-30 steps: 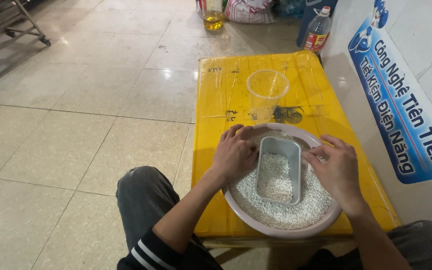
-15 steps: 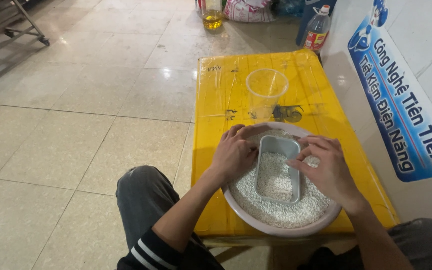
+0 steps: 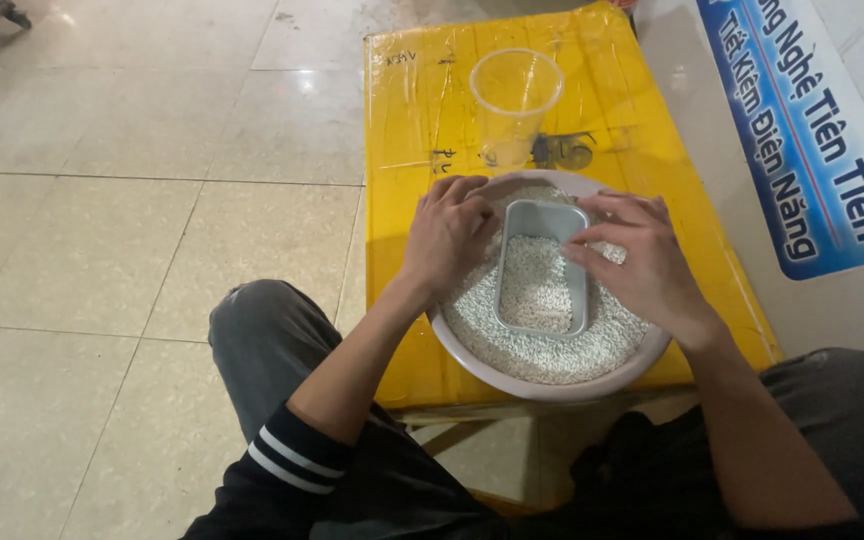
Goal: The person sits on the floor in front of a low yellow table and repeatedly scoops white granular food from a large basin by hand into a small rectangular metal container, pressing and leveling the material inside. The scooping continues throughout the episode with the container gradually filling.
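A round pale bowl (image 3: pixel 522 385) full of white grains rests on a yellow box (image 3: pixel 422 120). In the grains sits a small rectangular metal tin (image 3: pixel 542 270), partly filled with the same grains. My left hand (image 3: pixel 449 235) lies against the tin's left side, fingers curled in the grains. On the right rim of the tin rest the fingertips of my right hand (image 3: pixel 637 265). Whether either hand truly grips the tin is unclear. Behind the bowl stands an empty clear plastic cup (image 3: pixel 514 100).
A tiled floor (image 3: pixel 152 200) lies to the left of the box. A white wall with a blue and white sticker (image 3: pixel 802 130) runs along the right. My knees in grey trousers (image 3: pixel 272 350) press against the box's near edge.
My right hand has slid left from the bowl's edge onto the tin's right rim. The camera has tilted down, so everything sits higher in view.
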